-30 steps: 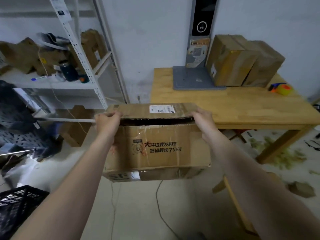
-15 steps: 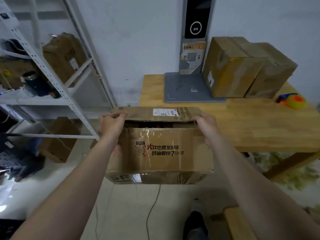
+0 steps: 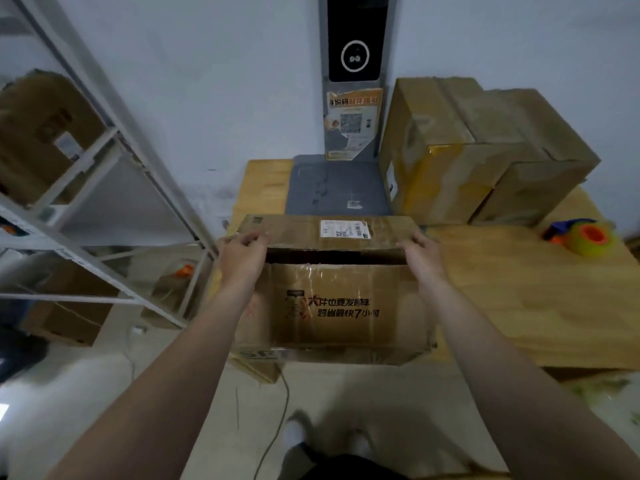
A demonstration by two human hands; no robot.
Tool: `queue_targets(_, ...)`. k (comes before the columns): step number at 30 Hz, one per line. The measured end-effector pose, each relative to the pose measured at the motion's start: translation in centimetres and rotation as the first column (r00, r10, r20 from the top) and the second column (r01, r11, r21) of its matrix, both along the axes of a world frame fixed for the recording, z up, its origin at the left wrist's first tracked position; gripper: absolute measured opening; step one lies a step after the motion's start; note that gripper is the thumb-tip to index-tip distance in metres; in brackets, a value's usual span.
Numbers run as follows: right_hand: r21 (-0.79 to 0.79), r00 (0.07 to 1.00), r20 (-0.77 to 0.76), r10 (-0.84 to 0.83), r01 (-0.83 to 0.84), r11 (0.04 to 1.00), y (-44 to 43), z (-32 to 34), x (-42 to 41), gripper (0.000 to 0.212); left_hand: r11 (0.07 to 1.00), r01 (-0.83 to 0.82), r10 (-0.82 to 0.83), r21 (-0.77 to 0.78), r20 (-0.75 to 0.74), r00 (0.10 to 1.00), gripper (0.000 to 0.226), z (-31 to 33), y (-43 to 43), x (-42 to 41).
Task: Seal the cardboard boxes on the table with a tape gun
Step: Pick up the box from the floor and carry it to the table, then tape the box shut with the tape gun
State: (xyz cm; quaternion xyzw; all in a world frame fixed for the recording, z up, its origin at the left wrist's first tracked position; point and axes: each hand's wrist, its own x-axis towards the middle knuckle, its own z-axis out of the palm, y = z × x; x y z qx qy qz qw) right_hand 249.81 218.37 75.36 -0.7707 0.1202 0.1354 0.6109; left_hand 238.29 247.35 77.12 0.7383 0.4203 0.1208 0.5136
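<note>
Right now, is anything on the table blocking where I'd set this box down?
Nothing visible does. The cardboard box is at the table's near left corner, bare wood beside it. The gray stand base lies behind, stacked boxes at the back right, tape gun far right.

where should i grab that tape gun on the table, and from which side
Probably the blue handle of the tape gun: it sticks out leftward from the yellow roll, toward the stacked boxes. Come from above on that left side with the right hand, once it lets go of the cardboard box.
</note>
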Motion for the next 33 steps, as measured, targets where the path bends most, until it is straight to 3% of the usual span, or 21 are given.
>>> queue_targets(2,-0.028,0.998,-0.047,-0.033,0.032,0.999,-2.0,-0.8,1.4,0.061,0.999,0.040,-0.040,0.008,-0.006,0.999,0.041,-1.0,-1.9,2.9)
queue_targets(4,-0.161,0.952,-0.074,-0.295,0.281,0.946,-7.1,-3.4,7.5,0.060,0.979,0.201,-0.203,-0.037,-0.089,0.975,0.030,-3.8,-6.0,14.3)
queue_targets(7,-0.190,0.946,-0.145,-0.290,0.261,0.946,-9.5,-4.3,7.8,0.061,0.974,0.227,-0.228,-0.020,-0.099,0.969,0.033,-5.1,-8.5,14.9)
queue_targets(9,-0.290,0.895,-0.161,-0.417,0.361,0.887,-16.1,-5.5,11.3,0.062,0.942,0.331,-0.335,-0.051,-0.145,0.931,0.038,-6.5,-15.1,20.0)
queue_targets(13,-0.310,0.909,-0.132,-0.395,0.340,0.888,-16.9,-5.6,12.4,0.072,0.943,0.325,-0.333,-0.071,-0.197,0.922,0.036,-6.2,-16.2,19.9)
queue_targets(22,-0.434,0.934,-0.001,-0.357,0.321,0.842,-18.3,-4.3,13.7,0.060,0.947,0.321,-0.319,-0.022,-0.186,0.929,0.044,-6.1,-18.9,20.8)
queue_targets(26,-0.457,0.936,0.023,-0.351,0.322,0.829,-24.7,-4.9,16.6,0.063,0.953,0.304,-0.299,-0.011,-0.213,0.930,0.045,-6.3,-26.0,22.8)
queue_targets(29,-0.424,0.939,0.056,-0.340,0.331,0.843,-28.9,-5.6,18.7,0.053,0.964,0.260,-0.244,0.049,-0.215,0.946,0.046,-7.0,-30.9,24.3)
queue_targets(33,-0.430,0.975,0.074,-0.208,0.220,0.876,-33.7,-5.5,21.3,0.054,0.978,0.187,-0.159,0.093,-0.246,0.956,0.045,-7.4,-36.0,25.8)
